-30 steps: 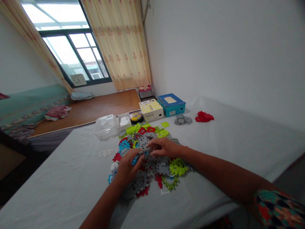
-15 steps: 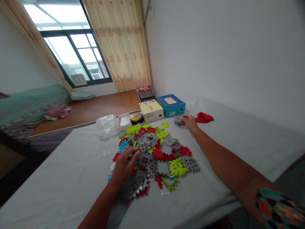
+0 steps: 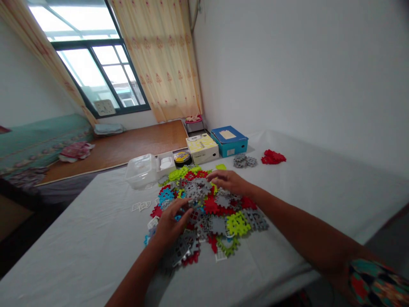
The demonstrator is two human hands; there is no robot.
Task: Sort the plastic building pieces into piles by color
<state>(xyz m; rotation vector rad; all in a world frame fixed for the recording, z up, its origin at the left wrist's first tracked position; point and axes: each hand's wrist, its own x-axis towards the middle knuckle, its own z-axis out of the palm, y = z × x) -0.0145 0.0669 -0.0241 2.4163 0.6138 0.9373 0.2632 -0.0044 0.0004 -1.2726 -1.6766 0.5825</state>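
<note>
A heap of interlocking plastic building pieces (image 3: pixel 219 224) in grey, red, lime, blue and white lies on the cloth-covered table. My left hand (image 3: pixel 169 224) rests at the near left side of the heap, thumb and fingers apart, with no piece visibly held. Over the far right part of the heap is my right hand (image 3: pixel 231 182), its fingers stretched toward the grey pieces (image 3: pixel 197 187) on top. Whether its fingertips touch them I cannot tell. Apart from the heap, a small grey pile (image 3: pixel 244 160) sits beside a red pile (image 3: pixel 273 157).
Along the far edge stand a clear plastic tub (image 3: pixel 140 170), a white open box (image 3: pixel 165 163), a round black tin (image 3: pixel 182 158), a yellow-and-white box (image 3: pixel 202 149) and a blue box (image 3: pixel 229 141). White flat pieces (image 3: pixel 141 206) lie left of the heap. A wall borders the right.
My right hand has left the small grey pile and come back left to the heap, letting go of its grey pieces there. My left hand has shifted slightly, staying by the heap.
</note>
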